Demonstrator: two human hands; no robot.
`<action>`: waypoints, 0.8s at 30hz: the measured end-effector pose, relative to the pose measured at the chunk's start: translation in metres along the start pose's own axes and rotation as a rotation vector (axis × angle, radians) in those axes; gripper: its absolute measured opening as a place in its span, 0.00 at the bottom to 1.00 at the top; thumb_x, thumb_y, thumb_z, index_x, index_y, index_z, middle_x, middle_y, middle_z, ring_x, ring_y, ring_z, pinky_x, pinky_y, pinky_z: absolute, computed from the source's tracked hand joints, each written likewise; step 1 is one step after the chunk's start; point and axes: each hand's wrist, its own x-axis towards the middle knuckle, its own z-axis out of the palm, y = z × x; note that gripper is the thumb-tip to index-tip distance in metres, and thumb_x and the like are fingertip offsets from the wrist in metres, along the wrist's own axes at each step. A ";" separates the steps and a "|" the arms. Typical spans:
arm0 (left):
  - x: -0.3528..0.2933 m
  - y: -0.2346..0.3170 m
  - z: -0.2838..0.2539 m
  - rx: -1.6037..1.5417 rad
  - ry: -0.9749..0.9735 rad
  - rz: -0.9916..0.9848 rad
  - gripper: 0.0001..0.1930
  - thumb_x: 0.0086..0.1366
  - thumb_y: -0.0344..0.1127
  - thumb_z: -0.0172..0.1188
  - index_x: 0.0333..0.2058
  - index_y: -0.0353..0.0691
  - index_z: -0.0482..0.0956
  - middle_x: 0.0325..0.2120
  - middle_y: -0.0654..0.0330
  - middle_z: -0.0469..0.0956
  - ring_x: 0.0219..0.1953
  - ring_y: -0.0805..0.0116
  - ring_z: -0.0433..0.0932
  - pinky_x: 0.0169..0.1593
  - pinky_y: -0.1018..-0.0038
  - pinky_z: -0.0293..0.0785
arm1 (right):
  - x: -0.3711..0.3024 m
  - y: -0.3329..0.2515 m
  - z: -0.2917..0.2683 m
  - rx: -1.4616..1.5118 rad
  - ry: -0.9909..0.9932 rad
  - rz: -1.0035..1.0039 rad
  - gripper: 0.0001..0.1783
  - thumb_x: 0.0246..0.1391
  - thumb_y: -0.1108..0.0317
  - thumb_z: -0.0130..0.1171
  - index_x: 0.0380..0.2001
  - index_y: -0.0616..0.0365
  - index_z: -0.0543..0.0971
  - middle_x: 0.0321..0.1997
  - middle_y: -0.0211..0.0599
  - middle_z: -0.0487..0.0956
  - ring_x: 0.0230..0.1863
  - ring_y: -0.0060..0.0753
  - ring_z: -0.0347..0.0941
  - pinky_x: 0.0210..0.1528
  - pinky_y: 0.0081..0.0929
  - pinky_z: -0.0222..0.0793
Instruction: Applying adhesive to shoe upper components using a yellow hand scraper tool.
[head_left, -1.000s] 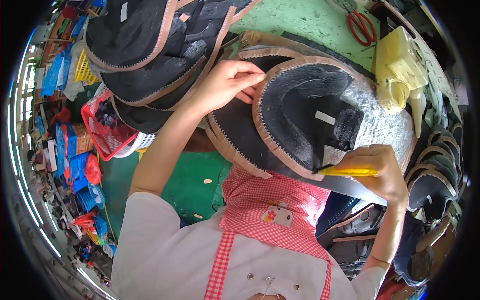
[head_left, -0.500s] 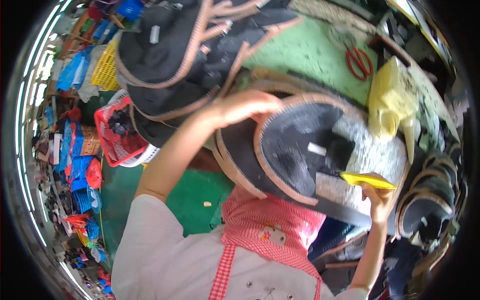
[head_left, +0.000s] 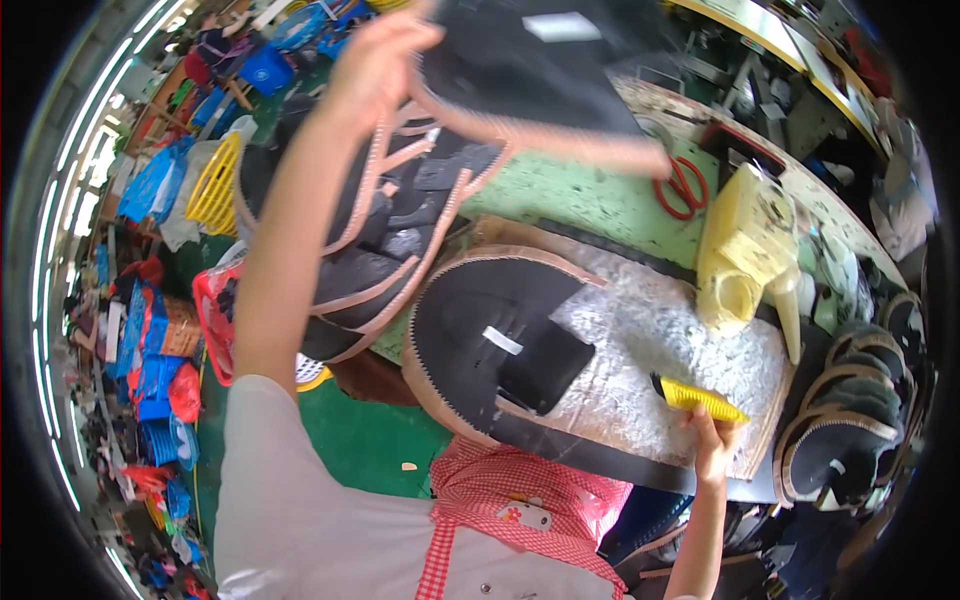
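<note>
My left hand (head_left: 385, 55), raised at the far side and slightly blurred, grips the edge of a black curved panel (head_left: 500, 80) with a tan notched border. A white label shows on that panel. Below it, another black panel (head_left: 465, 320) with the same border lies on a board (head_left: 660, 340) smeared with whitish residue. Over the board's right part, my right hand (head_left: 712, 440) is closed around a yellow ribbed brush-like tool (head_left: 700, 398) with a dark tip. The tool's tip points left, toward the smeared surface.
A yellow cut-open plastic jug (head_left: 745, 250) stands behind the board. Red-handled scissors (head_left: 682, 188) lie on the green tabletop (head_left: 560, 190). More bordered black panels are stacked at left (head_left: 360, 260) and right (head_left: 840, 440). A red basket (head_left: 215, 320) sits at the left.
My left hand has lifted the upper black panel off the board and carried it up and away, uncovering another panel. My right hand has shifted slightly with the yellow tool.
</note>
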 end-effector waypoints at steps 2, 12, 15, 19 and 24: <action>0.042 -0.016 -0.061 0.099 0.043 0.024 0.10 0.64 0.29 0.57 0.43 0.33 0.77 0.38 0.58 0.80 0.42 0.71 0.79 0.47 0.72 0.77 | 0.008 -0.004 -0.012 -0.018 -0.012 0.145 0.08 0.60 0.67 0.57 0.34 0.61 0.79 0.21 0.26 0.73 0.20 0.18 0.65 0.23 0.16 0.58; -0.111 -0.041 0.086 0.926 -0.719 0.280 0.14 0.50 0.36 0.69 0.35 0.42 0.77 0.38 0.59 0.74 0.47 0.58 0.72 0.52 0.61 0.67 | 0.097 -0.083 0.002 -0.998 0.331 -0.599 0.09 0.54 0.73 0.61 0.38 0.65 0.78 0.29 0.39 0.75 0.23 0.22 0.66 0.25 0.19 0.60; -0.185 -0.048 0.114 0.814 -0.970 0.149 0.29 0.44 0.41 0.73 0.47 0.47 0.75 0.48 0.57 0.69 0.54 0.53 0.68 0.58 0.57 0.64 | 0.109 -0.063 -0.005 -0.641 0.246 -0.369 0.07 0.56 0.73 0.59 0.36 0.65 0.79 0.26 0.33 0.76 0.22 0.19 0.64 0.25 0.18 0.59; -0.218 -0.072 0.102 0.811 -0.908 0.191 0.32 0.47 0.38 0.70 0.55 0.46 0.74 0.57 0.56 0.66 0.62 0.51 0.63 0.65 0.52 0.59 | 0.096 -0.054 -0.042 -0.029 0.268 -0.178 0.06 0.60 0.71 0.57 0.33 0.64 0.76 0.22 0.28 0.74 0.19 0.17 0.64 0.20 0.17 0.57; -0.212 -0.075 0.089 0.487 -0.562 -0.016 0.14 0.59 0.26 0.59 0.46 0.35 0.80 0.45 0.55 0.80 0.49 0.58 0.79 0.55 0.66 0.72 | 0.051 -0.031 -0.050 0.132 0.300 -0.018 0.08 0.61 0.70 0.56 0.40 0.64 0.74 0.28 0.35 0.77 0.23 0.23 0.72 0.23 0.18 0.65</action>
